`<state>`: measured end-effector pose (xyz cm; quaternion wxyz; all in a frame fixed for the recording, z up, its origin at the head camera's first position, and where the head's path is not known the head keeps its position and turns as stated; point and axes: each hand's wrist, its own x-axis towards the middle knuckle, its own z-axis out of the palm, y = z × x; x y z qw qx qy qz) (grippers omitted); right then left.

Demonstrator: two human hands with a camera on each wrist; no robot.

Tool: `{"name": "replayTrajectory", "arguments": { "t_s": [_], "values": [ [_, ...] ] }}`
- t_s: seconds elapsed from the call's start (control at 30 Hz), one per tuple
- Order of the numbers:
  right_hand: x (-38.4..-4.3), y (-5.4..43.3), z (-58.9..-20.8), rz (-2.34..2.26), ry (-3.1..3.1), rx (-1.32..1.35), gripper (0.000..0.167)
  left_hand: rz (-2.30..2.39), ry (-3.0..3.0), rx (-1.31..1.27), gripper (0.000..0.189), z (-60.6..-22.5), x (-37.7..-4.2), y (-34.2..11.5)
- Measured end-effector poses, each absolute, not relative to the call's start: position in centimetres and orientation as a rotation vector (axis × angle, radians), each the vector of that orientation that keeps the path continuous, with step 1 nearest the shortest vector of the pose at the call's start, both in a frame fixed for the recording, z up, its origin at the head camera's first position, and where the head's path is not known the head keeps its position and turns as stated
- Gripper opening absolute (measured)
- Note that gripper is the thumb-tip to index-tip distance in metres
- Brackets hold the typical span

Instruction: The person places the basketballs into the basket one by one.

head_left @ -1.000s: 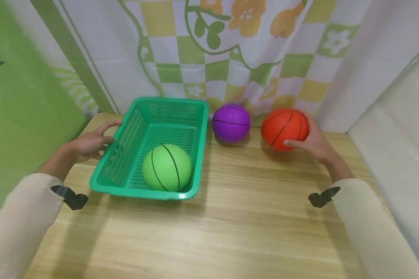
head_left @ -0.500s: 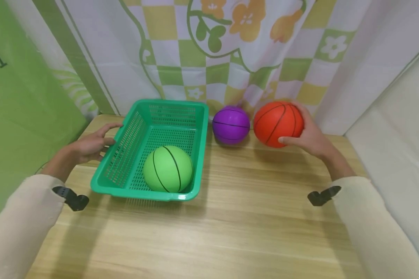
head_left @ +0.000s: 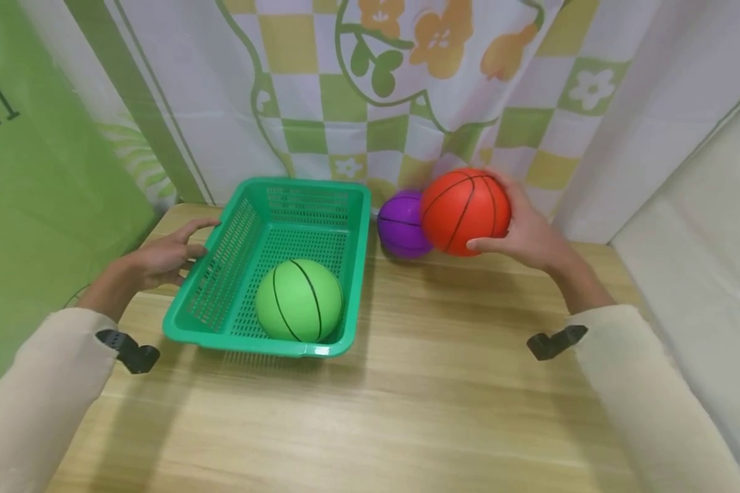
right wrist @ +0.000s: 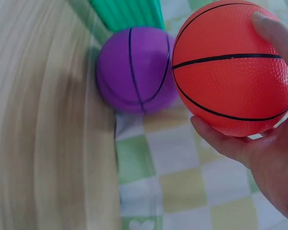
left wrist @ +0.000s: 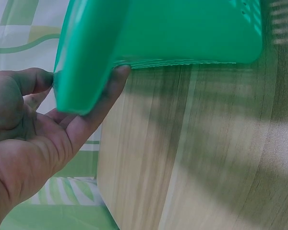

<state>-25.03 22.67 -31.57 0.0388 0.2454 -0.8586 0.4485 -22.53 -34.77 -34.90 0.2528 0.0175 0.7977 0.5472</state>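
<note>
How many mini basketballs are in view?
3: the green basketball in the plastic basket, the purple basketball on the wooden table beside it, partly hidden, and the red basketball in the right hand.

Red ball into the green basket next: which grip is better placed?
Right, I'd say: the right grip holds the red ball clear of the table, near the purple ball. The left grip holds the green basket by its left rim, so it seems better placed to steady it.
</note>
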Motion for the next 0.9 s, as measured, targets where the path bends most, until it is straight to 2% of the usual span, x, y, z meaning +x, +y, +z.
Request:
{"name": "replayTrajectory", "arguments": {
  "t_s": [0.5, 0.9],
  "values": [
    [-26.3, 16.2, -30.1, 1.318, -2.621, 0.967, 0.107, 1.492, 2.17, 0.052, 0.067, -34.9, -22.5, -35.0],
    [-27.8, 11.0, -30.7, 1.353, -2.529, 1.153, 0.108, 1.513, 2.146, 0.021, 0.069, -35.2, -22.8, -35.1]
  ]
}}
